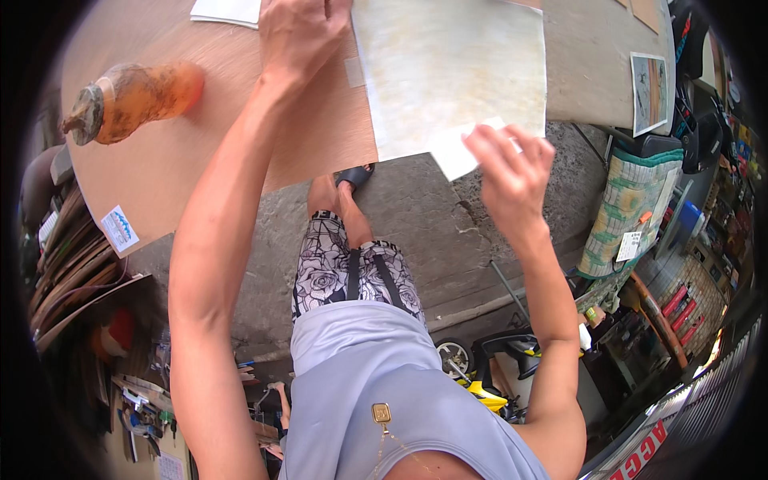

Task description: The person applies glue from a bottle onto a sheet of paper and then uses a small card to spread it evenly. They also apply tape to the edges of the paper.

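A large off-white sheet (456, 72) with faint yellowish smears lies on a wooden board (324, 132), its lower edge near the board's front edge. A pale strip of tape (355, 72) sits at its left edge. My right hand (513, 168) pinches a small white piece of paper or card (459, 153) over the sheet's lower right corner; the hand is slightly blurred. My left hand (306, 36) is over the board at the sheet's left side, its fingertips cut off by the top of the view. White papers (225, 12) lie just left of it.
On the left of the board is a smudged bottle of orange liquid (153, 99). A sticker (120, 230) marks the board's corner. At right, a printed picture (650, 93) lies by the table edge, above a rolled patterned mat (624, 210). Stacked wood strips (78, 264) stand at left.
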`<move>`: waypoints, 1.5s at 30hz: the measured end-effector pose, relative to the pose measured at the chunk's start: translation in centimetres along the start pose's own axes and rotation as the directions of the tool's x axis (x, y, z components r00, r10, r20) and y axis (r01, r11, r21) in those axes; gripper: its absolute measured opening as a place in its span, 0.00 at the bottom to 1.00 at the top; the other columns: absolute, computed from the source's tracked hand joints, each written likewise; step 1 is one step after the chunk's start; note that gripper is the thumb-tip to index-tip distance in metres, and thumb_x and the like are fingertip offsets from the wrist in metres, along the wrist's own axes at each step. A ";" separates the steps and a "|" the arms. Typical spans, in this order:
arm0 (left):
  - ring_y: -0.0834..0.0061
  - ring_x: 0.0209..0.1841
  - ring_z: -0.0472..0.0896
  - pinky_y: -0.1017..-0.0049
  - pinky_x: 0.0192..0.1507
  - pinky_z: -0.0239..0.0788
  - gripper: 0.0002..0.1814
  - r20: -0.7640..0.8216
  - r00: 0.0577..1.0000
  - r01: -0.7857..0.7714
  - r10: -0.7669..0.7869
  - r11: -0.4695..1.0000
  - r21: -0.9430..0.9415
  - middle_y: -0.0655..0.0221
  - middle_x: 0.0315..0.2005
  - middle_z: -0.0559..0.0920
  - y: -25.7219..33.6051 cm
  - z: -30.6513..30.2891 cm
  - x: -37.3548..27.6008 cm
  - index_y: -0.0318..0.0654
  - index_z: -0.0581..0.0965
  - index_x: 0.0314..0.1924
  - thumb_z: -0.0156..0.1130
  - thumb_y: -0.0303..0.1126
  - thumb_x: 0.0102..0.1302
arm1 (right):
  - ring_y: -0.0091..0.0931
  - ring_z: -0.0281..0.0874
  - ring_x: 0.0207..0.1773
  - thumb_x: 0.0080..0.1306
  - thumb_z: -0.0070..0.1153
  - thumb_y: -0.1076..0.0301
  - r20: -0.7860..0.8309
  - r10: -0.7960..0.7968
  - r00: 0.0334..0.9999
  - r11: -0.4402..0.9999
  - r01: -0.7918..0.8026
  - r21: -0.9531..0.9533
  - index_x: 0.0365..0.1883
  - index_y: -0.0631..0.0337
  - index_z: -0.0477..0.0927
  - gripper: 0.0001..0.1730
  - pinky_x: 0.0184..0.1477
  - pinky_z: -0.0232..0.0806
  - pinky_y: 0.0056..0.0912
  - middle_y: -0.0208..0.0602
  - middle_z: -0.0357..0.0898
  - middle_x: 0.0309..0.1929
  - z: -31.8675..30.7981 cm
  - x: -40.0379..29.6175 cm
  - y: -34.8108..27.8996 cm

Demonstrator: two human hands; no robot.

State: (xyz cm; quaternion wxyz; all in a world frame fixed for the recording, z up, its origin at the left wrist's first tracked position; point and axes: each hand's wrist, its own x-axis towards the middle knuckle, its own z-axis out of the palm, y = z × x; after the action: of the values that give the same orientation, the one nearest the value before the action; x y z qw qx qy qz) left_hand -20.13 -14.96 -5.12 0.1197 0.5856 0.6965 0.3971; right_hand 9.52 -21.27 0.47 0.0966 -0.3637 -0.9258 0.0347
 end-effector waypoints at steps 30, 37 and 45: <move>0.67 0.28 0.76 0.65 0.37 0.69 0.12 -0.021 0.999 -0.026 0.026 1.000 0.003 0.65 0.24 0.76 -0.7 0.0 -0.2 0.39 0.78 0.47 0.60 0.26 0.63 | 0.15 0.76 0.45 0.73 0.53 0.70 0.504 0.612 0.609 -0.122 -0.557 0.821 0.54 0.71 0.79 0.16 0.51 0.67 0.21 0.32 0.83 0.44 -3.1 -1.7 -0.2; 0.71 0.27 0.76 0.67 0.36 0.70 0.12 0.042 0.999 0.021 -0.020 1.000 -0.010 0.68 0.24 0.77 -0.7 -0.4 -0.1 0.38 0.78 0.48 0.59 0.27 0.64 | 0.29 0.77 0.49 0.60 0.61 0.75 0.080 0.326 0.942 0.746 -0.308 0.591 0.44 0.52 0.86 0.14 0.55 0.65 0.32 0.29 0.86 0.46 -1.1 2.1 -2.0; 0.68 0.26 0.77 0.66 0.35 0.71 0.12 0.001 1.000 -0.025 0.025 1.000 -0.003 0.65 0.24 0.77 -0.6 -0.3 -0.1 0.37 0.79 0.47 0.59 0.26 0.63 | 0.27 0.76 0.60 0.54 0.61 0.70 -0.059 -0.282 0.958 0.917 0.287 0.278 0.39 0.45 0.86 0.13 0.64 0.62 0.41 0.15 0.84 0.50 2.3 5.8 -0.9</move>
State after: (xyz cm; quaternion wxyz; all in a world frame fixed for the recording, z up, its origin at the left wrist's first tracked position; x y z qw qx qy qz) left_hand -20.66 -15.18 -5.38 0.1158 0.5941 0.6886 0.3993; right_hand 4.27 -18.01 -0.81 0.1601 -0.2079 -0.9533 0.1493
